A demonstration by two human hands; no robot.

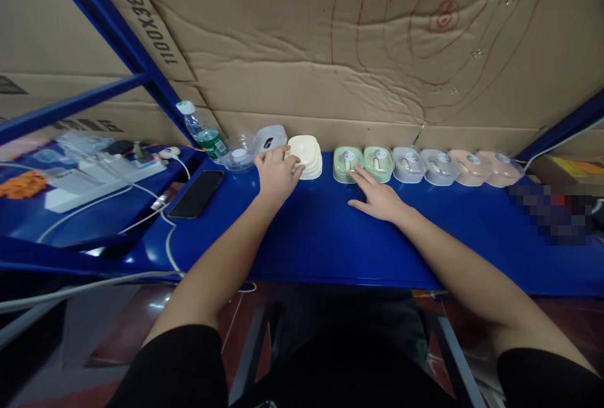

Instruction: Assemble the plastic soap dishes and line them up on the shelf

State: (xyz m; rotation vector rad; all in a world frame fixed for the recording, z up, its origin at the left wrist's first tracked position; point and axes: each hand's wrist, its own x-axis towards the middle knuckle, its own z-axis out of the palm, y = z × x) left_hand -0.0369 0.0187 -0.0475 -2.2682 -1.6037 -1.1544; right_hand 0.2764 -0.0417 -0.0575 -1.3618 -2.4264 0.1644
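Observation:
My left hand (pixel 277 175) rests against the left side of a stack of cream, rounded-square plastic pieces (pixel 309 159). Its fingers are bent and apart, with the fingertips over the top piece; no firm hold shows. My right hand (pixel 377 197) lies low with fingers stretched out, at the front of two green boxes with clear covers, a left one (pixel 344 159) and a right one (pixel 383 159). Its fingertips reach the gap between them, and touching cannot be made out. Further right in the row stand two grey boxes (pixel 408 172) and two pinkish boxes (pixel 467 172).
Behind my left hand are a translucent piece with a dark slot (pixel 271 137) and a water bottle (pixel 205 134). A black phone (pixel 197 194) lies on the blue table (pixel 325 244). White cables and a power strip (pixel 108 184) are at the left; cardboard (pixel 292 36) walls the back.

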